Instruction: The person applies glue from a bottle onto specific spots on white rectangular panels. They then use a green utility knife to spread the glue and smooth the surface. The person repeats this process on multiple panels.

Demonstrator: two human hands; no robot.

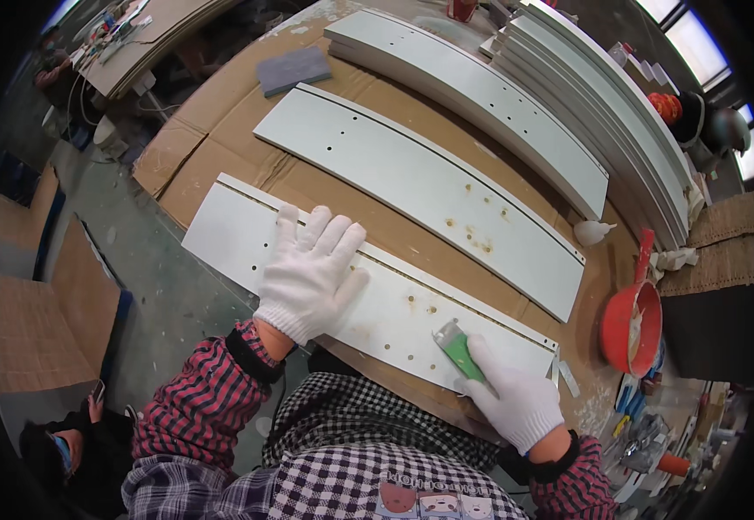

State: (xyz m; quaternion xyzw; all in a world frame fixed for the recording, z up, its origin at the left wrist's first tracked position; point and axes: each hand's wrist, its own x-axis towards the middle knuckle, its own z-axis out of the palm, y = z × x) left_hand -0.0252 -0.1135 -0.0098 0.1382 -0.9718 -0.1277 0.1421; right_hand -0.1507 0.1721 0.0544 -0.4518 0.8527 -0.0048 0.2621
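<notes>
A white board (385, 321) with a long groove and several drilled holes lies nearest me on the cardboard-covered table. My left hand (312, 273), in a white knitted glove, rests flat on its left half, fingers stretched out. Over the right half, my gloved right hand (515, 399) grips a green-handled scraper (458, 350); its short metallic end points at the board, near some holes. Whether the scraper touches the surface I cannot tell. Brownish filler marks surround several holes. Beyond it, a second white board (420, 191) lies parallel, with similar marks.
Stacked white boards (472, 95) stand at the back, with a taller pile (602, 104) behind. A grey block (294, 69) sits far left on the cardboard (195, 139). At right are a red pan (632, 325), a white bulb-shaped thing (593, 231) and assorted tools. Other people are nearby.
</notes>
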